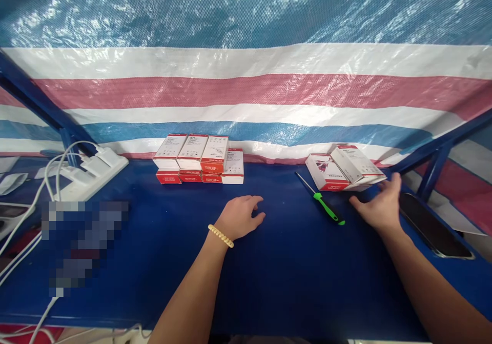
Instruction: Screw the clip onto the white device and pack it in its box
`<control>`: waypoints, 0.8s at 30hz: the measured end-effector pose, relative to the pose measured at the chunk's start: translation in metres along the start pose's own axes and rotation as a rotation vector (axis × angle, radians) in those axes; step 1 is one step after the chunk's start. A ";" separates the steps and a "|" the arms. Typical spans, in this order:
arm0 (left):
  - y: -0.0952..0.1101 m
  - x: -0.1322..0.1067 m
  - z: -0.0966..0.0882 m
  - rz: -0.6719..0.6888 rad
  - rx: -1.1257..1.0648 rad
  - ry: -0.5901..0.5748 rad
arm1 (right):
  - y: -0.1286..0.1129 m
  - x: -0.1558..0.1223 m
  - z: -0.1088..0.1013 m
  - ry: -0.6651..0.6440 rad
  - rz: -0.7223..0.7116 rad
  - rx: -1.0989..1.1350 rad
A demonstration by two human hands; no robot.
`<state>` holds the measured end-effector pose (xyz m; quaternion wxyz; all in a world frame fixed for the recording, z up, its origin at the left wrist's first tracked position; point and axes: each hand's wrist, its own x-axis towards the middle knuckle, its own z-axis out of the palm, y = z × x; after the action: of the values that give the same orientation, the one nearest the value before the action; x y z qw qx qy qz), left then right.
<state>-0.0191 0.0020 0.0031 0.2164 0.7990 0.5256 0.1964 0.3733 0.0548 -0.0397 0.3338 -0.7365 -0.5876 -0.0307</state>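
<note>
My right hand point(380, 203) is at the right, thumb and fingers spread, close to the near right corner of a small pile of red-and-white boxes point(355, 163); whether it touches them I cannot tell. One box there lies tilted on top of the others. Left of that pile lies a screwdriver point(326, 206) with a green and black handle, its shaft pointing away from me. My left hand point(240, 216), with a beaded bracelet point(220, 235) at the wrist, hovers or rests over the blue table point(277, 282), fingers loosely apart and holding nothing.
Several more red-and-white boxes point(190, 149) stand stacked in two layers at the back. A white power strip point(92, 177) with plugs and cables is at the left, near a blurred-out object point(86, 246). A black phone point(434, 226) lies far right. Striped sheeting point(246, 93) hangs behind.
</note>
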 end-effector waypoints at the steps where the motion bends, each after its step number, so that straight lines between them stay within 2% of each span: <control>1: 0.000 0.000 0.000 0.000 -0.002 0.000 | 0.003 -0.007 -0.009 0.060 0.020 -0.040; 3: 0.000 0.000 -0.001 0.001 -0.007 0.007 | 0.014 -0.022 -0.032 0.204 0.104 -0.169; 5: 0.001 0.000 -0.001 0.003 -0.014 0.014 | 0.029 -0.033 -0.056 0.255 0.276 -0.273; 8: 0.004 0.000 -0.003 0.010 -0.018 0.016 | 0.056 -0.040 -0.086 0.034 0.707 -0.332; 10: 0.006 -0.001 -0.004 0.023 -0.014 0.015 | 0.069 -0.038 -0.096 -0.086 0.873 -0.282; 13: 0.007 -0.001 -0.005 0.034 -0.009 0.017 | 0.077 -0.030 -0.097 -0.080 0.836 -0.192; 16: 0.008 -0.001 -0.005 0.034 -0.009 0.017 | 0.074 -0.016 -0.085 -0.051 0.769 -0.174; 19: 0.007 -0.001 -0.006 0.034 -0.005 0.016 | 0.069 0.006 -0.070 -0.084 0.753 -0.185; 24: 0.005 -0.001 -0.006 0.013 -0.001 0.018 | 0.078 0.036 -0.052 -0.112 0.713 -0.146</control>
<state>-0.0191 0.0004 0.0104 0.2109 0.8006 0.5220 0.2052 0.4712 0.0509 -0.0190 0.2372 -0.9174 -0.3078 0.0862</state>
